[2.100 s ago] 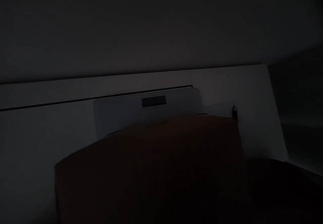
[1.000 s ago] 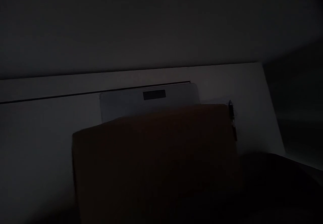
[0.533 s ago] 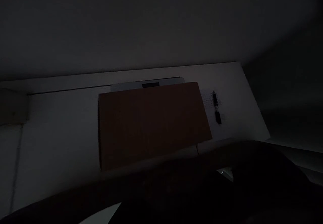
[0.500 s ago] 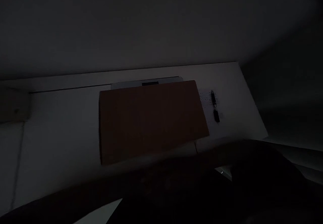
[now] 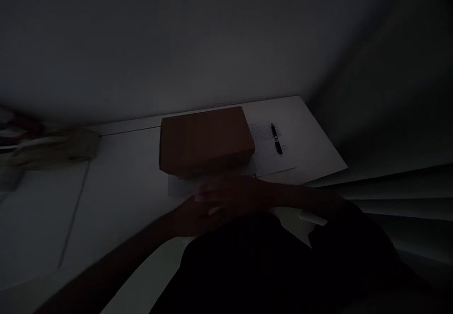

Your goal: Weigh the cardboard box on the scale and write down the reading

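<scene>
The scene is very dark. A brown cardboard box (image 5: 205, 139) sits on a flat white scale (image 5: 179, 185) on a white table (image 5: 120, 182). My two hands meet just in front of the box, apart from it. My right hand (image 5: 230, 196) reaches in from the right with fingers stretched out and nothing in it. My left hand (image 5: 189, 219) comes from the lower left and lies partly under the right one; its fingers are blurred.
A black pen (image 5: 275, 137) lies on a printed sheet (image 5: 279, 158) right of the box. A beige object (image 5: 67, 148) and something red (image 5: 21, 126) stand blurred at the far left. My dark clothing (image 5: 269, 267) fills the bottom. A wall rises behind the table.
The view has pulled back and swung right, so the box now looks smaller and stands on the scale. My hands have come off the box into view in front of it.
</scene>
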Motion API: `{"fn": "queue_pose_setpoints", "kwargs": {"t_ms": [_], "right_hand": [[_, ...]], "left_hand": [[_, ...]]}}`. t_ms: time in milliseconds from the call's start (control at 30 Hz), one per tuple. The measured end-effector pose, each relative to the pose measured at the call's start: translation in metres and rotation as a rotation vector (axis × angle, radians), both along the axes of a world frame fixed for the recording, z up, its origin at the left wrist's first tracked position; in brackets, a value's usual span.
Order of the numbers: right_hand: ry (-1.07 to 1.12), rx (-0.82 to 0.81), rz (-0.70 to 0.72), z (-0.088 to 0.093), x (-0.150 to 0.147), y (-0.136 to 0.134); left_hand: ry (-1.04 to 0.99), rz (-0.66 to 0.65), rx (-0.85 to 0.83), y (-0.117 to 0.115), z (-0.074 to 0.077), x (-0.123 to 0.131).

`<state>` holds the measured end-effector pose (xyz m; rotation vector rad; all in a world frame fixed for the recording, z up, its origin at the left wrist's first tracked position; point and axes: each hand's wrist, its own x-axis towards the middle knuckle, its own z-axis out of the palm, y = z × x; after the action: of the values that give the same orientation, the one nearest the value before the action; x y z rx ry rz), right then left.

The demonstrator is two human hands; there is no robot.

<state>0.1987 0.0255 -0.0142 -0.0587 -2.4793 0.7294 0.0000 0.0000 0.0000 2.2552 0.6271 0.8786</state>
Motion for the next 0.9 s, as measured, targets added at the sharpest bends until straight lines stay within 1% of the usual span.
{"fn": "queue_pose_setpoints", "kwargs": {"t_ms": [33, 67, 133, 200, 267, 300, 367, 400, 500, 567, 667, 733, 767, 833, 900], "right_hand": [[0.026, -0.004, -0.029, 0.008, 0.005, 0.0], [0.028, -0.025, -0.067, 0.016, 0.009, 0.001], [0.076, -0.023, -0.202, 0.03, 0.019, 0.003], [0.132, 0.022, -0.395, 0.035, 0.027, 0.008], [0.245, 0.043, -0.62, 0.031, 0.033, 0.02], [0.308, 0.036, -0.714, 0.025, 0.034, 0.027], [0.406, 0.022, -0.845, 0.009, 0.036, 0.045], [0.417, 0.006, -0.883, -0.001, 0.036, 0.053], [0.399, -0.061, -0.944, -0.031, 0.037, 0.072], [0.385, -0.129, -0.97, -0.048, 0.038, 0.078], [0.325, -0.195, -0.994, -0.063, 0.04, 0.079], [0.285, -0.208, -1.004, -0.066, 0.04, 0.078], [0.275, -0.211, -0.997, -0.067, 0.04, 0.078], [0.274, -0.22, -0.965, -0.067, 0.039, 0.078], [0.281, -0.23, -0.941, -0.068, 0.038, 0.079]], "left_hand": [[0.009, -0.014, 0.08, -0.001, 0.005, -0.004], [0.013, 0.013, 0.168, -0.002, 0.01, -0.01], [-0.029, 0.17, 0.271, -0.003, 0.017, -0.022], [-0.182, 0.389, 0.304, -0.001, 0.018, -0.033], [-0.388, 0.575, 0.338, 0.007, 0.012, -0.041], [-0.485, 0.632, 0.367, 0.012, 0.007, -0.045], [-0.604, 0.664, 0.405, 0.024, -0.008, -0.05], [-0.62, 0.697, 0.393, 0.031, -0.015, -0.052], [-0.589, 0.773, 0.313, 0.045, -0.038, -0.057], [-0.563, 0.783, 0.218, 0.05, -0.052, -0.06], [-0.566, 0.755, 0.008, 0.052, -0.069, -0.062], [-0.562, 0.752, -0.137, 0.05, -0.075, -0.061], [-0.54, 0.757, -0.181, 0.048, -0.076, -0.059], [-0.477, 0.764, -0.184, 0.045, -0.075, -0.054], [-0.437, 0.746, -0.129, 0.042, -0.072, -0.048]]}}
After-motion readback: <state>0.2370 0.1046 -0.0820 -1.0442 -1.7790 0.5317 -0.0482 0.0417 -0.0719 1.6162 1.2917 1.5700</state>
